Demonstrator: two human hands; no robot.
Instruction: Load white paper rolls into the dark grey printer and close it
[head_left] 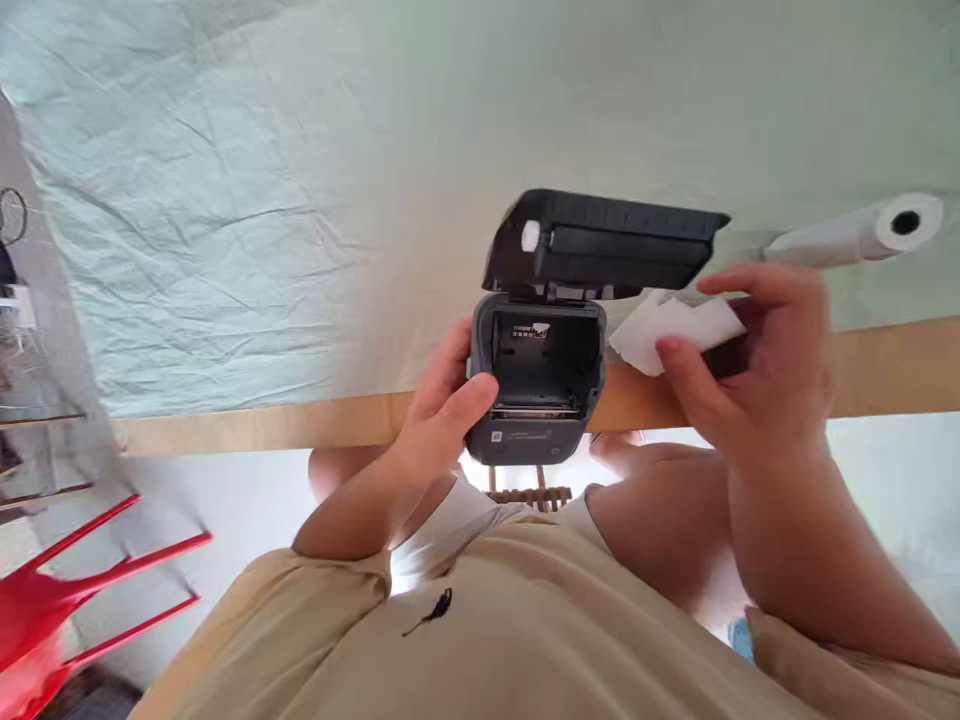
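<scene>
A small black label printer (536, 435) is in front of me at the table edge, its lid (622, 245) swung up and its paper bay bare inside. My left hand (446, 405) grips the printer's left side, thumb on the front rim. To the right of the printer, my right hand (772, 360) pinches a crumpled piece of white paper (675, 330) between thumb and fingers. One edge of that paper comes close to the printer's right side; whether they touch I cannot tell.
A white paper roll (840, 235) with a black core lies on the pale green cloth (262, 200) at the right. The table's wooden edge (247, 420) runs across before me. A red plastic stool (67, 600) stands on the floor at left, below a cluttered shelf (37, 410).
</scene>
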